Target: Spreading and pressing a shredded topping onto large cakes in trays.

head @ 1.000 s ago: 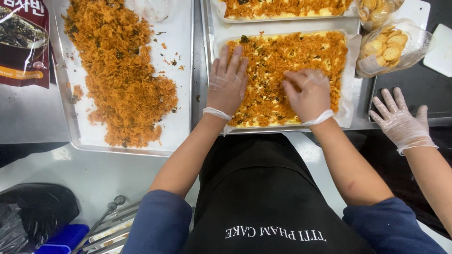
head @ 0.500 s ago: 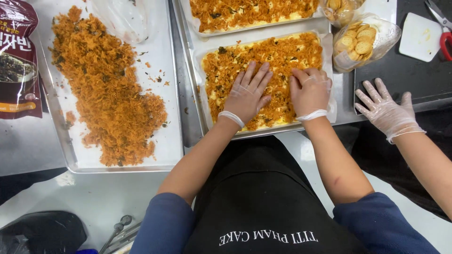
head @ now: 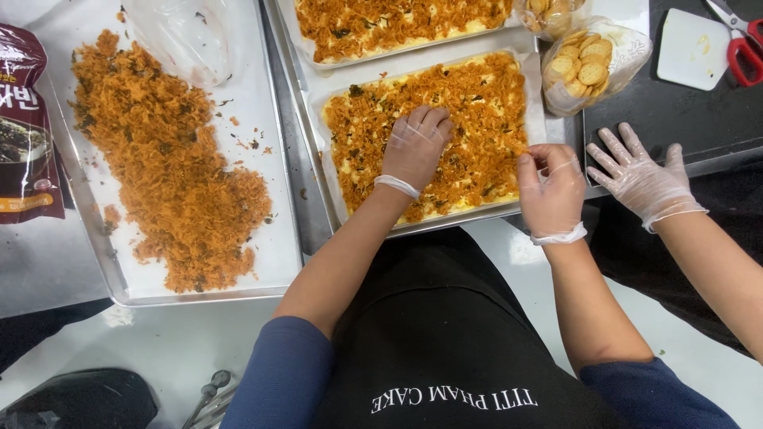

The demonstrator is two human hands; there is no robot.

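Counting three gloved hands [head: 413, 151] showing, three trays [head: 199, 290], two cracker bags [head: 592, 67] sitting around 1 o'clock, one pair of scissors [head: 743, 48].

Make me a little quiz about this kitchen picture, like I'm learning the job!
1. True or false: the left hand lies flat on the topped sheet cake.
2. What colour are the scissors' handles?
3. The right hand is at the cake's: A) right edge B) far edge

Key
1. True
2. Red
3. A
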